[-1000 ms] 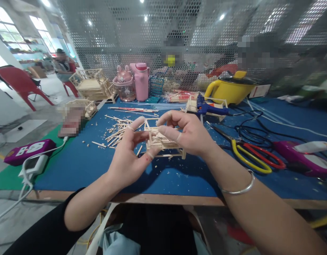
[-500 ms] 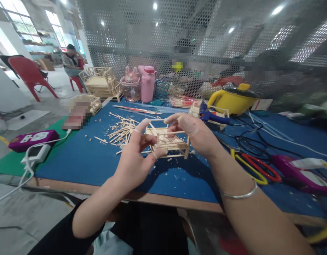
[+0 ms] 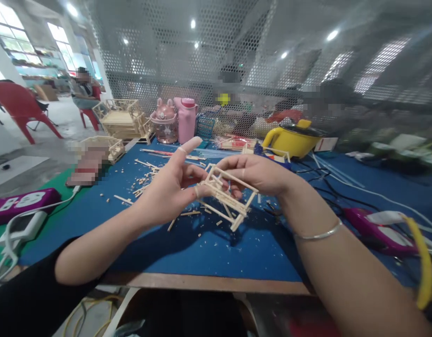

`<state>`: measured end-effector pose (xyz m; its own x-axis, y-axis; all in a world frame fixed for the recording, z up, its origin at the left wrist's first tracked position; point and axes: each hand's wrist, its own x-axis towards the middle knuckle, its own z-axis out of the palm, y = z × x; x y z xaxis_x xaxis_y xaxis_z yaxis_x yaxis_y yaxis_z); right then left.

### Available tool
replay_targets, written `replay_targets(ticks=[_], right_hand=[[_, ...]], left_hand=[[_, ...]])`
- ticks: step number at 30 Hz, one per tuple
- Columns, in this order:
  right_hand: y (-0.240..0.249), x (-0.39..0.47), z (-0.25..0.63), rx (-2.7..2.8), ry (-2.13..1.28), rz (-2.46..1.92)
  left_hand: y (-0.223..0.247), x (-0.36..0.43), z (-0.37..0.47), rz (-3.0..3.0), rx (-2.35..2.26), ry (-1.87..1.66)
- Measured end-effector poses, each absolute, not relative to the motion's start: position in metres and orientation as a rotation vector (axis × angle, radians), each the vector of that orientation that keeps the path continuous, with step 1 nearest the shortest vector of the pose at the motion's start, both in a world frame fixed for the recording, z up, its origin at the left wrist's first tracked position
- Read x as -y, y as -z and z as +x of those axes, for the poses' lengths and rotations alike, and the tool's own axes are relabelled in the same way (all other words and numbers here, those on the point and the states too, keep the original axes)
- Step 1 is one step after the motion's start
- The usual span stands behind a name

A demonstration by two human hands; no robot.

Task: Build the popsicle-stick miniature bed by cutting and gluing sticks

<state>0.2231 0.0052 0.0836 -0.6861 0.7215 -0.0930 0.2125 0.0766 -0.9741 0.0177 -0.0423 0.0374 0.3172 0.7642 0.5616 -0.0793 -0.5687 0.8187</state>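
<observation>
A small furniture-like model made of thin wooden sticks (image 3: 230, 199) is held tilted above the blue table mat. My left hand (image 3: 174, 182) pinches its left end between thumb and fingers, with the index finger stretched up and away. Behind and to the right of the model, my right hand (image 3: 256, 175) has its fingers curled around the back of the frame; some fingertips are hidden by it. Loose cut sticks (image 3: 140, 189) and small scraps lie on the mat left of and below the hands.
Larger stick models (image 3: 123, 119) stand at the back left, near a pink bottle (image 3: 186, 119) and a rabbit-eared container (image 3: 165, 122). A yellow pot (image 3: 295, 140) stands at the back right. Cables and a purple device (image 3: 377, 229) lie at right. A phone (image 3: 88, 164) lies left.
The stick model has turned and tilted, its right end dropping toward me. My left index finger has lifted off it. The whole view has shifted slightly.
</observation>
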Motion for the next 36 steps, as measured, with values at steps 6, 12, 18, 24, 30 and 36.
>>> replay_targets(ticks=[6, 12, 18, 24, 30, 36], right_hand=[[-0.065, -0.003, 0.222, 1.841, -1.631, -0.756], [-0.059, 0.002, 0.215, 1.837, -1.587, -0.770], [-0.076, 0.012, 0.225, 1.765, -1.412, -0.917], [-0.083, 0.027, 0.215, 1.940, -1.254, -0.988], [-0.073, 0.018, 0.215, 1.888, -1.193, -0.920], [-0.075, 0.021, 0.213, 2.013, -1.045, -0.937]], left_hand=[[-0.033, 0.035, 0.016, 1.723, -0.545, -1.384], [-0.021, 0.043, 0.015, 1.720, -0.483, -1.435], [-0.019, 0.047, 0.018, 1.776, -0.527, -1.472], [-0.013, 0.047, 0.023, 1.774, -0.628, -1.557], [-0.009, 0.048, 0.022, 1.784, -0.630, -1.495], [-0.009, 0.053, 0.021, 1.795, -0.641, -1.467]])
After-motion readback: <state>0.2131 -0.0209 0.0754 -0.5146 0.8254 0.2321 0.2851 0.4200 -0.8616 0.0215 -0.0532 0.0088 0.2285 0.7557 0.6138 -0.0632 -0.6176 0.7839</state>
